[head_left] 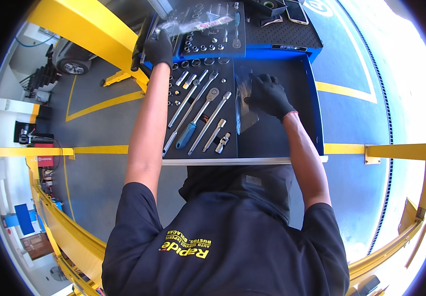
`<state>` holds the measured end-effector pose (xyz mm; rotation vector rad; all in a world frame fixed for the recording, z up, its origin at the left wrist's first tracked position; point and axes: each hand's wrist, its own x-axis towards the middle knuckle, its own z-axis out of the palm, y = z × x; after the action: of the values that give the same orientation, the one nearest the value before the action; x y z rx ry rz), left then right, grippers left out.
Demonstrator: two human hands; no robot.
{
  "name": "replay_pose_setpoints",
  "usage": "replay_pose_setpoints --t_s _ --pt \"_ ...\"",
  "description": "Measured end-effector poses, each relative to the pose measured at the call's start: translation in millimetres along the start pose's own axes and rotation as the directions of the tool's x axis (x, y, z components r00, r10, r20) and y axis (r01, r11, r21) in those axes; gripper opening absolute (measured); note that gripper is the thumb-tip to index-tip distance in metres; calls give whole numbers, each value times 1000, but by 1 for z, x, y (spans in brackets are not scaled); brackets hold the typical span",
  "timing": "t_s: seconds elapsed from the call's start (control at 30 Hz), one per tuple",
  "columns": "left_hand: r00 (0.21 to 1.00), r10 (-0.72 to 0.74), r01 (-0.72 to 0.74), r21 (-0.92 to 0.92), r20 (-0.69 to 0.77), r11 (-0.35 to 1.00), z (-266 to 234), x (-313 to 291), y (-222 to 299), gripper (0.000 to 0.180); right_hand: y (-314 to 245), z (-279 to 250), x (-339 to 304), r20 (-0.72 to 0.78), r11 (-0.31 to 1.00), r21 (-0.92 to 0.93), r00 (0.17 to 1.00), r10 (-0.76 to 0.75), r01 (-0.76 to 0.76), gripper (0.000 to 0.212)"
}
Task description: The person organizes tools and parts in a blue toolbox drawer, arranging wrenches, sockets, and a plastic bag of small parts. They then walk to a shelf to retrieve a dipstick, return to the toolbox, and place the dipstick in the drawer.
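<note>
My left hand (158, 48), in a black glove, is closed on one end of a clear plastic bag (197, 25) with red print, stretched over the tool chest's top tray. My right hand (270, 96), also gloved, is inside the open drawer's right half. Its fingers are curled at a second clear plastic bag (247, 116), which looks partly smeared by motion. Left of it, a black foam tray (230, 143) holds a blue-handled ratchet (187, 134), extension bars (210, 123), a universal joint (222, 143) and several sockets (195, 62).
On the chest's perforated top (272, 37) lie a phone (296, 12) and another socket tray (241, 49) with a second ratchet (236, 29). A yellow lift post (85, 29) stands close on the left. Yellow lift arms (400, 152) flank me, and a car wheel (73, 67) shows beyond.
</note>
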<state>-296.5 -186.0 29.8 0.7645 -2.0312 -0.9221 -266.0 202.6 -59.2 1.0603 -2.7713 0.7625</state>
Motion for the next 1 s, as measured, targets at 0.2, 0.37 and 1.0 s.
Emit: replay_pose_setpoints --t_s 0.2,0.37,1.0 --pt "969 244 -238 104 -45 966 -37 -42 -21 45 -2 13 10 67 996 -17 994 -83 84 39" --pt "996 86 -85 -34 30 996 -94 -79 -79 39 -1 6 15 -12 989 122 997 82 -80 28" --pt "919 339 -386 293 200 875 -150 -207 -109 22 -49 -109 223 -572 978 71 811 -120 195 42"
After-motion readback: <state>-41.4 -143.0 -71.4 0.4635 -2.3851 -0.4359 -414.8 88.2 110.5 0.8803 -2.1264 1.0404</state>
